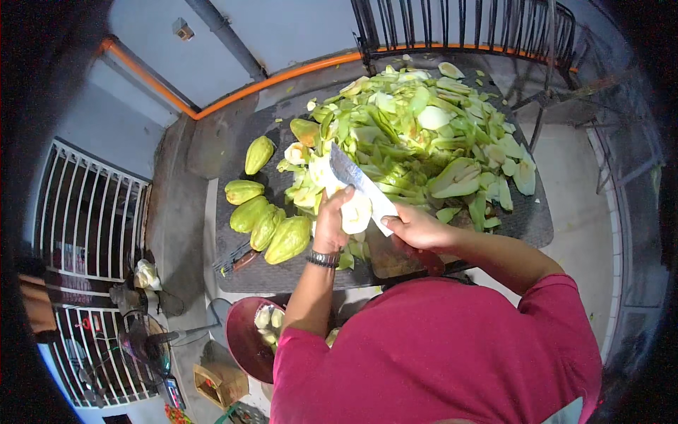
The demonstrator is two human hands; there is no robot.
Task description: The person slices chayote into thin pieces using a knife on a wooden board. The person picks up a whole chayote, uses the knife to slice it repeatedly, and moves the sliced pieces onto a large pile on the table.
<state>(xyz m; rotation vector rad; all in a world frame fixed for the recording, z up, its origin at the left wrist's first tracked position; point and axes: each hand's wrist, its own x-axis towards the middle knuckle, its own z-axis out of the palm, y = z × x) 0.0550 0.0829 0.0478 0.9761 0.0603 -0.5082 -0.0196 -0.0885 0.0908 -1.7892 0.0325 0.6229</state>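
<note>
My left hand [333, 220], with a watch on its wrist, grips a pale peeled chayote [356, 213]. My right hand [421, 227] is closed around the handle end of a broad-bladed knife [363, 183]. The blade slants up and left, right beside the chayote; whether it touches cannot be told. Beyond both hands a large heap of green chayote peelings and slices [402, 132] covers much of the table. Several unpeeled chayotes [267, 228] lie left of my left hand. Below the knife, a wooden cutting board [389, 254] shows partly, with scraps at its left.
A second knife [244, 261] lies near the dark table's [318, 285] left front edge. Below that edge stands a reddish basin [246, 339] holding pale pieces. A fan [145, 342] and a cardboard box [220, 384] are at lower left. Black metal railings [466, 26] rise behind the table.
</note>
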